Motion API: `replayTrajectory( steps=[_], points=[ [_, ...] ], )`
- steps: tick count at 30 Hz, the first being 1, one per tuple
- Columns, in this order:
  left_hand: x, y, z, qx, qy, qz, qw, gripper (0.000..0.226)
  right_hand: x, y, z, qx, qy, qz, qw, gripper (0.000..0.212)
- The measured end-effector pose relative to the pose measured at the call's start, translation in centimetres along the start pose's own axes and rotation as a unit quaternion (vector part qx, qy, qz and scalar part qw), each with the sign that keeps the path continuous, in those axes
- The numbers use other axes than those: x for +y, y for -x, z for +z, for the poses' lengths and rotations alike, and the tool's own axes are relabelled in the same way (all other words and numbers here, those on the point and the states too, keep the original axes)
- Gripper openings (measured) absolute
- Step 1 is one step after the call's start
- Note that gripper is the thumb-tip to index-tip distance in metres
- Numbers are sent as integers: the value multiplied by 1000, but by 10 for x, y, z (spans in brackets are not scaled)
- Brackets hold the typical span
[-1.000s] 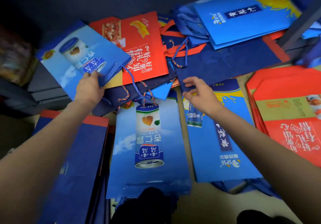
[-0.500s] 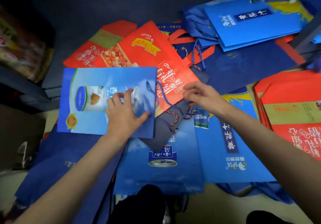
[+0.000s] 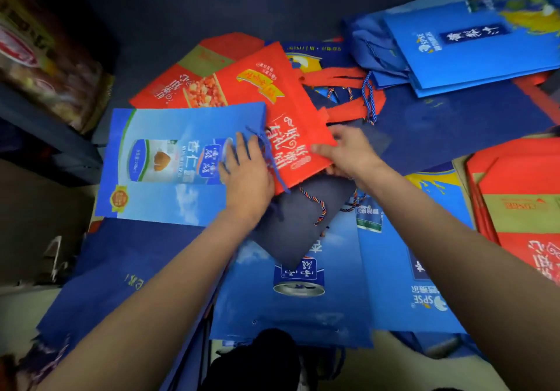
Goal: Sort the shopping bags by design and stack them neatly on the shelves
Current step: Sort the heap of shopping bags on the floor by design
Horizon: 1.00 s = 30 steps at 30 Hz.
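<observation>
We judge the sorting step in hand: bags lie mixed on the floor, none shelved. The left hand (image 3: 245,175) rests flat, fingers straight, on the light blue can-print bag (image 3: 169,163), its grip released. The right hand (image 3: 348,151) pinches the red bag's (image 3: 272,102) lower edge. Next, we expect each bag carried to its matching pile, handles clear.
</observation>
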State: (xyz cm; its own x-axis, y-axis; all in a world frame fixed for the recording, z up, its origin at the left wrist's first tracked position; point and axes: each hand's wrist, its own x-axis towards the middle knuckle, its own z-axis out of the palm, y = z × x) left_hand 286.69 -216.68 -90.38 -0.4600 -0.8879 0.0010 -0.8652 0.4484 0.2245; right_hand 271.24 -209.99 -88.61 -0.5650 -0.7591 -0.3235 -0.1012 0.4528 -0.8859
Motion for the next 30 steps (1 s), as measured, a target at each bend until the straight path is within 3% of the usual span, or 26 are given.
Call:
replayTrajectory(
  steps=[2, 6, 8, 12, 14, 16, 18, 20, 22, 24, 26, 30],
  points=[
    [-16, -11, -14, 81, 96, -9, 992, 52, -16, -5, -4, 39, -31, -30, 998, 14],
    [-27, -18, -44, 160, 237, -32, 958, 61, -46, -16, -61, 174, -139, -62, 973, 23],
    [-21, -14, -57, 206, 279, -30, 937, 62, -45, -19, -82, 168, -174, -49, 969, 13],
    [0, 2, -83, 285, 347, 44, 893, 60, -31, -18, -82, 108, -249, 44, 962, 31],
    [11, 17, -82, 263, 341, 88, 898, 60, -25, -13, -83, 114, -218, 78, 966, 35],
    [14, 32, -68, 210, 323, 133, 913, 60, -22, -7, -88, 97, -236, 104, 961, 25],
    [12, 44, -49, 171, 301, 196, 917, 58, -19, 2, -92, 44, -301, 126, 944, 22],
    [12, 54, -29, 162, 232, 282, 917, 54, -17, 8, -94, -33, -327, 134, 935, 40],
    [11, 64, -10, 147, 159, 372, 903, 47, -19, 15, -91, -137, -334, 126, 924, 61],
    [8, 73, 6, 121, 100, 455, 877, 39, -28, 21, -83, -193, -281, 98, 935, 61],
    [6, 76, 15, 108, 52, 486, 865, 37, -28, 18, -70, -181, -154, 62, 969, 38],
    [10, 67, 21, 96, -19, 447, 889, 51, -13, 7, -54, -62, -42, -40, 996, 63]
  ],
)
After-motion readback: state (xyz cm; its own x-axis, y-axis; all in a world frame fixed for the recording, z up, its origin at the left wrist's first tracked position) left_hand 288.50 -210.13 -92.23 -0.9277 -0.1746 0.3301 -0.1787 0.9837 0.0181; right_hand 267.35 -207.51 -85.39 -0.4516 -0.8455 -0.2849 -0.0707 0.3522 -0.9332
